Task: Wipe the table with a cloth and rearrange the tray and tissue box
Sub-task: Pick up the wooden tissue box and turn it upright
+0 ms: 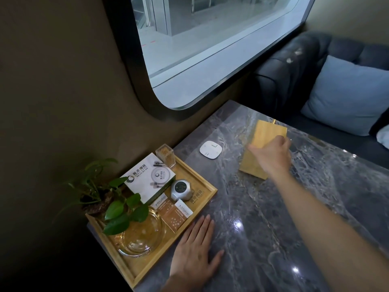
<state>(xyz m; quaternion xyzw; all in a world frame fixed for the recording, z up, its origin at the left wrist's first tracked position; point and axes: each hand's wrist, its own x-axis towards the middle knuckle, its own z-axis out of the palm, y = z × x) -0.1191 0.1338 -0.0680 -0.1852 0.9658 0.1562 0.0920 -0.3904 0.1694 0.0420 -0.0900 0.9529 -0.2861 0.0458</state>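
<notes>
A wooden tissue box [265, 133] lies on the grey marble table [273, 228] near its far edge. My right hand [271, 154] reaches over it, fingers curled around its right side and thumb on the left, gripping it. A wooden tray [202, 186] sits at the table's left corner against the wall. Flat on the table lies my left hand [194, 251], fingers together, touching the tray's near right rim. No cloth is in view.
The tray holds a potted plant [99, 199], a glass ashtray [141, 234], a white box [149, 178], a toothpick holder [166, 155], a silver device [181, 189] and two packets [174, 213]. A white pad [211, 149] lies beside the tissue box. A sofa with a blue cushion [345, 95] stands behind.
</notes>
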